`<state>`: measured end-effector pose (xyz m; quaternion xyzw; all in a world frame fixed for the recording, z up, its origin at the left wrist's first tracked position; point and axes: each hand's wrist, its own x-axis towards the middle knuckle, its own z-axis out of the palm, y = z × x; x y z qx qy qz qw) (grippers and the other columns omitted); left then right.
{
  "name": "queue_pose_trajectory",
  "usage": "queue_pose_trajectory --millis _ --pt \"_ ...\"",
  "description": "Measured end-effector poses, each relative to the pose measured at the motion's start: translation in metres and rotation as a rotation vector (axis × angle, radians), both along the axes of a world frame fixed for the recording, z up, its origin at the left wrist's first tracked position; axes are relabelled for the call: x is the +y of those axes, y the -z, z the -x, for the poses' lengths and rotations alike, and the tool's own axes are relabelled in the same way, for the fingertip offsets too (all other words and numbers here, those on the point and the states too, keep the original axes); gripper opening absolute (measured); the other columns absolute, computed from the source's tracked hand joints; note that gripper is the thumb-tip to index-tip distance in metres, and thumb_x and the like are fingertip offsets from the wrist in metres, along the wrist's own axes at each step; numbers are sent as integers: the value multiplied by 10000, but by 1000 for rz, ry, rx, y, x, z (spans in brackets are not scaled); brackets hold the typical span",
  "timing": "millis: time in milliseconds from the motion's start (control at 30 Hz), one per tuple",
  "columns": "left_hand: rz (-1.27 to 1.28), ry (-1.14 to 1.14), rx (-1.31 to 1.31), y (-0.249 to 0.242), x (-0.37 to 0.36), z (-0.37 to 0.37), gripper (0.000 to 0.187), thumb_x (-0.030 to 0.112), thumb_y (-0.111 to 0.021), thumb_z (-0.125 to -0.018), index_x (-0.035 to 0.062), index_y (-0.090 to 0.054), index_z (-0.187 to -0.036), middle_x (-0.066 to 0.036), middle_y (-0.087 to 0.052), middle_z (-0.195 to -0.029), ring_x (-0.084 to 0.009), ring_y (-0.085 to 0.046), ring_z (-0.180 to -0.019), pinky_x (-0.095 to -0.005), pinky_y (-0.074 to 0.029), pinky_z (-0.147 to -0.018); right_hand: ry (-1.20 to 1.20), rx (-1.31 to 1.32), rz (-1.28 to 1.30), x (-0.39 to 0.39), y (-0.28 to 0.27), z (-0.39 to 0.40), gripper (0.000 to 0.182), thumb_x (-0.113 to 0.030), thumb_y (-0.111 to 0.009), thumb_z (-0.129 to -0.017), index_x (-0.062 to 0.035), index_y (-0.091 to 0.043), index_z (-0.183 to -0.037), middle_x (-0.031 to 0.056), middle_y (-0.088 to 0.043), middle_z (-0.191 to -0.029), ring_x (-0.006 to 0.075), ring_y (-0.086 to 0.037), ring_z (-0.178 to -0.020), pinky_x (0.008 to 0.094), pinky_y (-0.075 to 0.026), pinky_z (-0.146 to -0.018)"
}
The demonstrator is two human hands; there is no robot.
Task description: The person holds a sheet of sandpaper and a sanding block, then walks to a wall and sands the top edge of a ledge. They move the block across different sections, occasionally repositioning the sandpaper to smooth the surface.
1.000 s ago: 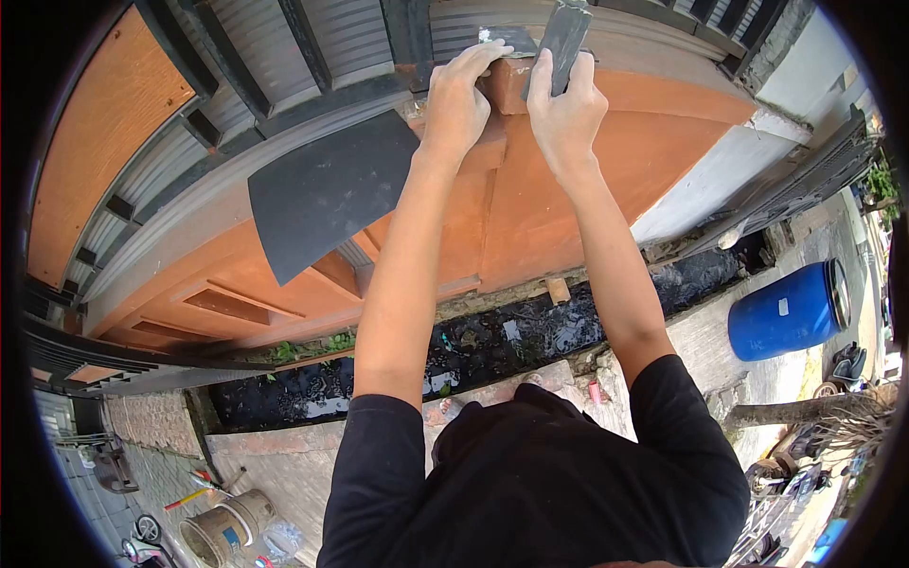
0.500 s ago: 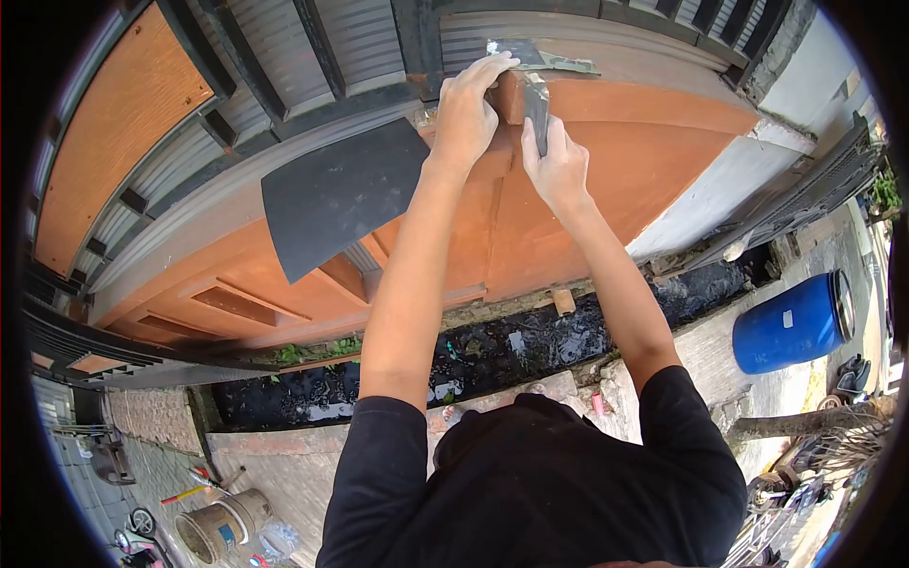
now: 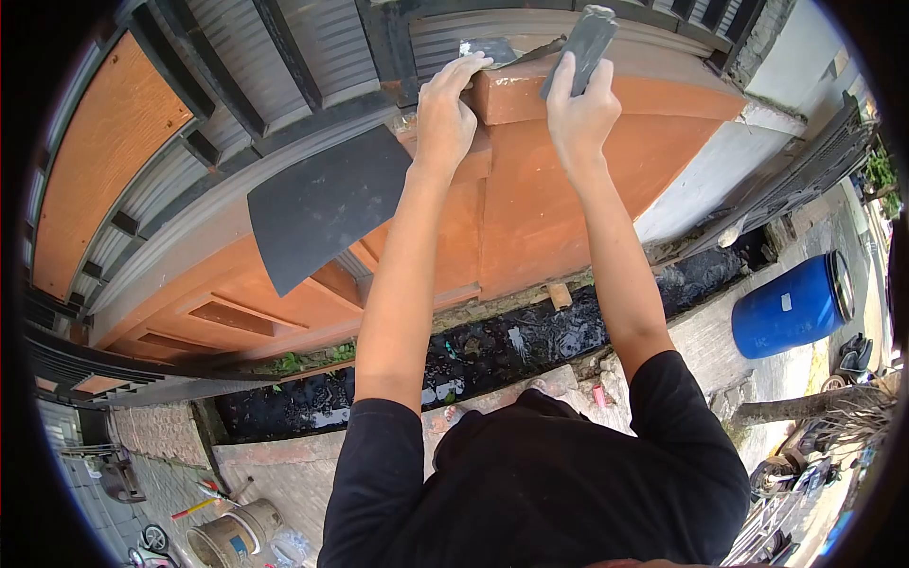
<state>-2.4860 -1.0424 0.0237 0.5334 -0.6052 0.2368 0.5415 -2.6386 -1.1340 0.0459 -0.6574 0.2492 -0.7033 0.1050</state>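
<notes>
Dark block has shifted, jutting beyond the right hand.

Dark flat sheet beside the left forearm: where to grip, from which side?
I'd pinch the sheet at its near edge, thumb above, fingers beneath, coming from the person's side. It looks thin, and that edge juts past the ledge; the left forearm crowds its right end.

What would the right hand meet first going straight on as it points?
Right hand: probably the black rail, with its held block leading. Depth is unclear, so I can't judge the gap.
</notes>
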Motion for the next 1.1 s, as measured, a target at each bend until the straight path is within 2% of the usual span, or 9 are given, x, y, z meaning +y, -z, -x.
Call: queue_pose_trajectory --millis 133,267,367,433,600,700,767,933,1100 --pt "8 26 37 4 -4 -1 665 -249 -457 -739 46 -708 -1280 -152 -721 -1329 -343 -710 -1048 -389 -562 -978 -59 314 115 40 112 -14 242 -173 -732 -1001 -29 -555 -917 173 -684 -686 349 -680 -531 432 -524 -489" --pt "5 11 14 -4 -5 -5 664 -250 -456 -734 47 -710 -1271 -147 -723 -1331 -337 -713 -1066 -385 -562 -973 -58 -69 -71 6 -7 -3 201 -155 -739 -993 -27 -589 -956 166 -684 -683 326 -678 -519 415 -522 -481" --pt "8 20 23 0 -4 -2 664 -251 -452 -733 45 -711 -1267 -151 -723 -1336 -338 -716 -1076 -381 -561 -978 -7 6 49 10 22 -15 189 -145 -750 -984 -27 -602 -977 153 -680 -669 305 -675 -509 408 -519 -474" --pt "6 49 67 4 -3 -2 665 -252 -449 -734 45 -713 -1267 -152 -722 -1340 -337 -718 -1090 -380 -558 -986 -30 267 199 31 96 -26 188 -128 -763 -966 -34 -606 -924 128 -674 -645 283 -657 -480 397 -504 -456" --pt "-36 79 69 -5 -3 -9 671 -252 -444 -733 44 -715 -1270 -164 -719 -1342 -345 -712 -1175 -391 -550 -1031 42 106 139 21 13 -26 189 -140 -768 -951 -44 -614 -899 85 -648 -602 257 -633 -453 367 -468 -425" --pt "-55 84 103 -8 2 -4 650 -246 -450 -740 34 -719 -1261 -173 -722 -1329 -370 -696 -1211 -401 -542 -1050 35 78 216 29 24 -35 210 -150 -769 -948 -48 -606 -863 74 -624 -580 231 -618 -440 360 -460 -421" --pt "-42 78 79 -7 1 -7 616 -233 -466 -760 25 -717 -1259 -185 -722 -1323 -385 -687 -1225 -406 -539 -1054 17 263 345 40 84 -37 236 -142 -779 -929 -75 -587 -810 59 -587 -552 215 -590 -425 338 -458 -430" --pt "-4 126 113 -14 4 -5 480 -186 -567 -784 -38 -709 -1217 -239 -731 -1210 -441 -701 -1121 -473 -561 -990 7 166 229 38 2 -47 223 -166 -764 -959 -48 -599 -866 94 -604 -554 262 -607 -444 377 -441 -440" --pt "-3 148 123 -11 3 -8 543 -205 -532 -778 -5 -720 -1246 -218 -718 -1301 -409 -689 -1203 -467 -555 -1009 -69 151 151 53 38 -49 231 -175 -741 -990 -31 -586 -899 119 -661 -614 269 -650 -478 369 -474 -459"
